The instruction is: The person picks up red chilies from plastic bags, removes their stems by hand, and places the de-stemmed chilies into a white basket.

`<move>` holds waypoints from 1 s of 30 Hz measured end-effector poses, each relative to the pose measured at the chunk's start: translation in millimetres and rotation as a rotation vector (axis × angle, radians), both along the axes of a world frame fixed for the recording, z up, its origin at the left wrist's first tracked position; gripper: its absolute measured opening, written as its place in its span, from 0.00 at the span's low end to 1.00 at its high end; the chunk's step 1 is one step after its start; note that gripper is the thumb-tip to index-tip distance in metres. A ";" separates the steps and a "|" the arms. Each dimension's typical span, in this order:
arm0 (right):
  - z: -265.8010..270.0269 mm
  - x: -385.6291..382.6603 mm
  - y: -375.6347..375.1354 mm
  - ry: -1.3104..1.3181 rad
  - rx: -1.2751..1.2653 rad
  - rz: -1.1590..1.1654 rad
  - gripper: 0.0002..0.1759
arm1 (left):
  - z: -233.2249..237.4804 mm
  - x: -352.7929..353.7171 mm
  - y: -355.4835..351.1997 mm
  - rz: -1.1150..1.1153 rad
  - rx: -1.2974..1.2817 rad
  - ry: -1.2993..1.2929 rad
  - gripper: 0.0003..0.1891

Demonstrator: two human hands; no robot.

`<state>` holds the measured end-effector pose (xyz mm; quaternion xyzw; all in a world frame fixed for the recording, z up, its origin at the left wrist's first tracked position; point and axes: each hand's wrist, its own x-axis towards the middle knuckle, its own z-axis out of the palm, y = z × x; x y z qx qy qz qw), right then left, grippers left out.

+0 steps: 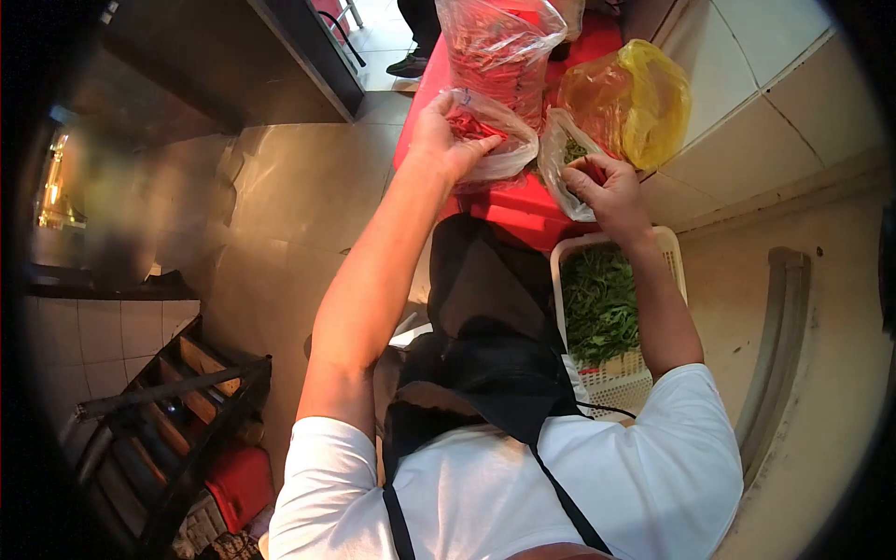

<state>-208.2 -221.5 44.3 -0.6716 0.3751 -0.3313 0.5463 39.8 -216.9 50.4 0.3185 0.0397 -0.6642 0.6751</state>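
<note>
The shiny tiled floor (280,205) takes up most of the room, running back to where another person's shoe (409,65) shows at the far edge. Low on the left stands a dark wooden rack (177,411). The person wears a white T-shirt (653,467) with a black apron (485,317) falling over the knees.

Ahead of them is a red table top (523,210) crowded with bags. The biggest is a tall clear bag of red chillies (499,51) at the back, with a crumpled yellow bag (644,93) just beside it to the right. At the person's right side, against the table edge, sits a white slotted basket (653,241) holding slim green pods (602,308).

Two smaller bags lie at the near side of the table. The left hand (446,140) is closed on the mouth of a small clear bag with red chillies (499,140) inside. The right hand (609,194) pinches the rim of a second small clear bag (560,163), fingers curled into its opening, where something green shows. The two small bags sit just beside each other.
</note>
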 end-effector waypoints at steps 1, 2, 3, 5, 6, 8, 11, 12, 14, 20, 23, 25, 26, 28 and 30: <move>-0.9 -1.6 1.1 -0.035 0.038 -0.015 0.09 | 0.6 3.4 2.7 -0.022 -0.026 0.020 0.31; -0.4 -3.0 0.7 -0.093 0.168 -0.002 0.11 | 4.2 4.9 5.8 -0.046 -0.054 0.040 0.34; 1.2 -4.3 -1.0 -0.151 0.296 0.010 0.12 | 7.6 4.8 9.1 -0.067 -0.063 0.054 0.35; 1.4 -2.5 -0.4 -0.305 0.481 0.027 0.15 | 13.9 4.8 16.9 -0.103 -0.083 0.082 0.38; -1.8 4.0 1.6 -0.400 0.539 0.036 0.16 | 7.9 6.7 17.7 -0.104 -0.121 0.049 0.39; -1.7 18.2 6.4 -0.554 0.639 0.039 0.18 | 2.5 11.1 17.4 -0.120 -0.122 0.043 0.39; -0.8 36.1 9.1 -0.737 0.749 0.008 0.19 | 21.2 -0.3 31.1 -0.092 -0.019 -0.163 0.38; -6.8 41.6 6.9 -0.804 0.779 0.000 0.19 | 30.2 -12.1 43.3 -0.075 0.035 -0.262 0.37; -10.6 53.5 8.9 -0.888 0.792 -0.001 0.20 | 24.7 -27.7 75.1 -0.173 -0.147 -0.514 0.32; -0.5 93.7 40.3 -0.913 0.658 -0.106 0.21 | -11.6 -60.7 130.3 -0.012 -0.263 -0.951 0.18; -6.8 109.4 51.1 -0.933 0.628 -0.109 0.21 | -15.8 -54.8 141.8 -0.018 -0.178 -0.978 0.14; -8.3 117.1 58.1 -0.970 0.667 -0.104 0.20 | -21.4 -48.6 145.2 0.012 -0.130 -1.032 0.12; -8.8 119.9 61.2 -0.990 0.687 -0.105 0.20 | -24.0 -45.3 145.0 0.054 -0.129 -1.069 0.11; -9.7 125.7 65.9 -0.973 0.669 -0.125 0.20 | -27.4 -42.1 145.0 0.116 -0.117 -1.129 0.10; -11.2 130.2 71.4 -0.954 0.620 -0.135 0.20 | -22.0 -41.9 146.4 0.159 -0.091 -1.174 0.08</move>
